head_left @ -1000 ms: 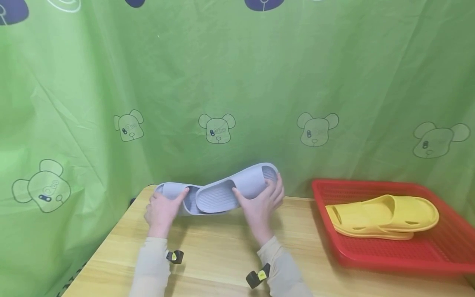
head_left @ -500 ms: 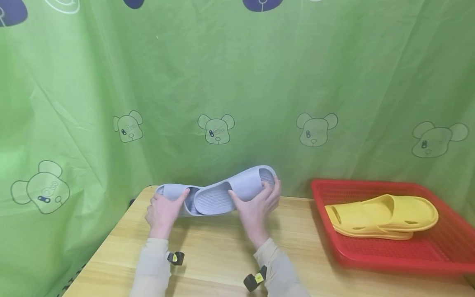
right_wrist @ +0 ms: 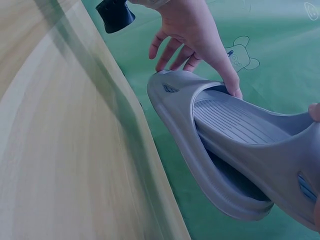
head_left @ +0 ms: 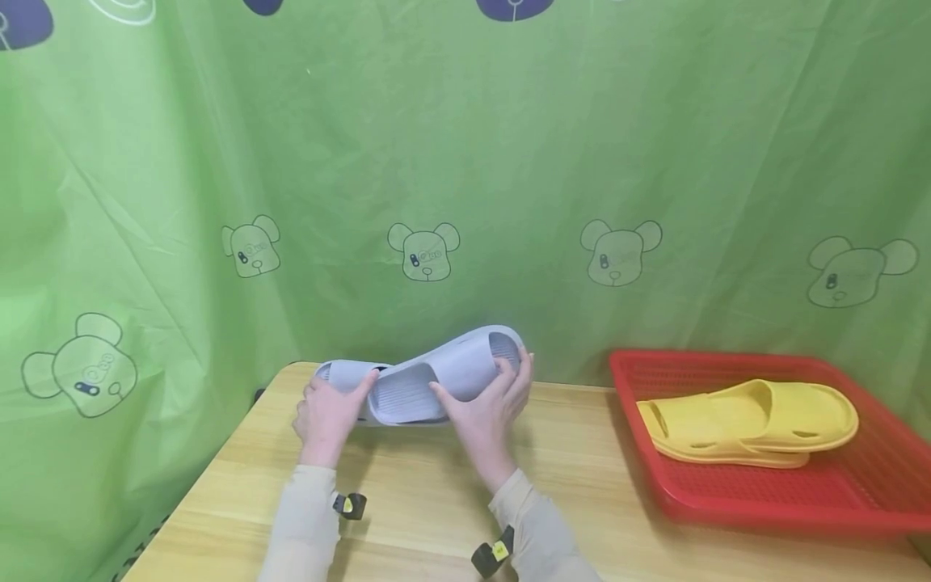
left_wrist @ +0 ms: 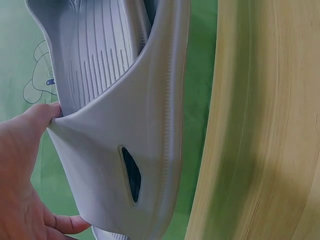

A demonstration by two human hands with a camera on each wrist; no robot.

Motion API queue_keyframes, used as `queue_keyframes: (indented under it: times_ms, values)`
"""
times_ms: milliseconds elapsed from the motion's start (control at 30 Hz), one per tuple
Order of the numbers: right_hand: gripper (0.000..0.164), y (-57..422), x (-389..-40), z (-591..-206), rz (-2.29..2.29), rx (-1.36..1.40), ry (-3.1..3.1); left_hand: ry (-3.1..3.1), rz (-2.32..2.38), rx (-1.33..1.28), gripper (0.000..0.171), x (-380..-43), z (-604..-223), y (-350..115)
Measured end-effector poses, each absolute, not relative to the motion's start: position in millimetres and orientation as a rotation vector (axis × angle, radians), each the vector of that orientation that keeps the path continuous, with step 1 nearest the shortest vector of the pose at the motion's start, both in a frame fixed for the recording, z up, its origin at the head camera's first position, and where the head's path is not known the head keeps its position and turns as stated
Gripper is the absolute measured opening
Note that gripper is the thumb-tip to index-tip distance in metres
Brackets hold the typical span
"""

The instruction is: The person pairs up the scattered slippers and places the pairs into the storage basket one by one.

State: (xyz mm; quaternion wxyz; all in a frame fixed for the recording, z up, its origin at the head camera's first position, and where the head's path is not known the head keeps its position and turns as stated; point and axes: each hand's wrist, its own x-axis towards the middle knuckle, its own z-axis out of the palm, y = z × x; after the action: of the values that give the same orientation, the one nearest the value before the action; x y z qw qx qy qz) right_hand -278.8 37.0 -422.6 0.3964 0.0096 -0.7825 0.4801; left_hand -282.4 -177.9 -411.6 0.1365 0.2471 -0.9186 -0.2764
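Two grey slide slippers are held up above the far edge of the wooden table (head_left: 407, 501). My left hand (head_left: 329, 411) grips the left grey slipper (head_left: 342, 376), thumb hooked over the strap; the left wrist view shows that slipper (left_wrist: 125, 125) close up beside my left hand (left_wrist: 20, 165). My right hand (head_left: 482, 404) grips the right grey slipper (head_left: 458, 365) around its strap, heel end overlapping the left one. In the right wrist view the slippers (right_wrist: 225, 135) lie nested, with my left hand (right_wrist: 192, 30) at the far end.
A red mesh basket (head_left: 764, 521) stands on the table's right side with a pair of yellow slippers (head_left: 756, 420) stacked in it. A green curtain (head_left: 465, 162) with bear prints hangs close behind the table and along its left side.
My right hand has carried its grey slipper leftward, so it overlaps the left slipper more. The left hand has barely shifted.
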Motion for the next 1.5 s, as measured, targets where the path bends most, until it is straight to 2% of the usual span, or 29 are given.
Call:
queue_keyframes:
  times_ms: [367, 700, 1067, 1500]
  values:
    - [0.100, 39.5, -276.0, -418.5, 1.199, 0.162, -2.074, -2.672, -0.793, 0.760, 0.125, -281.1, -411.1, -191.0]
    - [0.108, 51.8, -278.1, -409.9, 1.238, 0.284, -2.158, -2.668, -0.839, 0.767, 0.129, -279.0, -406.9, -202.6]
    - [0.127, 72.8, -284.4, -402.0, 0.992, 0.455, -2.416, -2.670, -0.847, 0.734, 0.126, -275.3, -402.2, -206.7]
    - [0.129, 77.5, -288.2, -405.0, 0.730, 0.563, -2.464, -2.691, -0.848, 0.701, 0.128, -274.0, -402.0, -206.4]
